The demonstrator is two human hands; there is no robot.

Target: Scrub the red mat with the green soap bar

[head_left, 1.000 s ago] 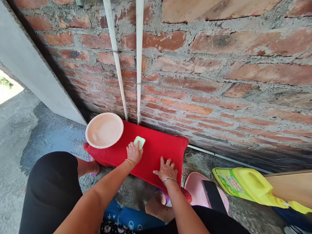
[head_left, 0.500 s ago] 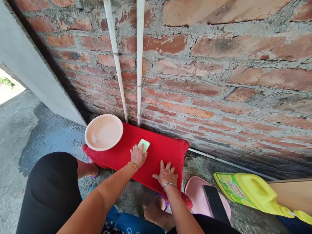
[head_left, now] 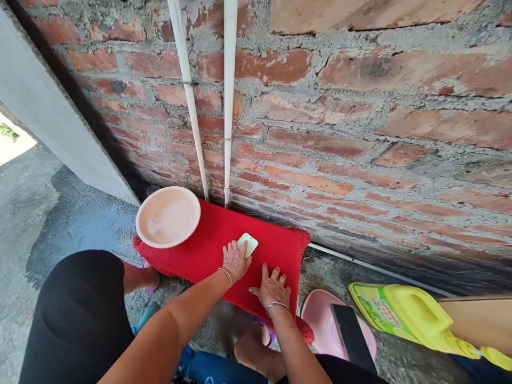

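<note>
A red cloth (head_left: pixel 216 224) with a fluffy texture lies spread over a low bench-like surface in front of me. My left hand (head_left: pixel 237 261), a gold bracelet at its wrist, grips a pale green flat block (head_left: pixel 248 243) with rounded corners. The block is pressed to the cloth near its middle; its underside is hidden, so I cannot tell its exact kind. To the right, my right hand (head_left: pixel 274 289) rests flat on the cloth with fingers spread, holding nothing. A pale pink basin (head_left: pixel 168 217) stands on the cloth's left end, with what looks like water inside.
A brick wall (head_left: pixel 296 144) with two white pipes (head_left: pixel 229 106) rises behind the cloth. On the right are a pink stool-like thing (head_left: pixel 318 320), a dark flat object (head_left: pixel 352 336) on it, and a yellow detergent jug (head_left: pixel 412 314). Wet concrete (head_left: pixel 76 218) lies at left.
My left hand has slid the pale green block a little to the right across the red cloth. My right hand stays in place, spread on the cloth.
</note>
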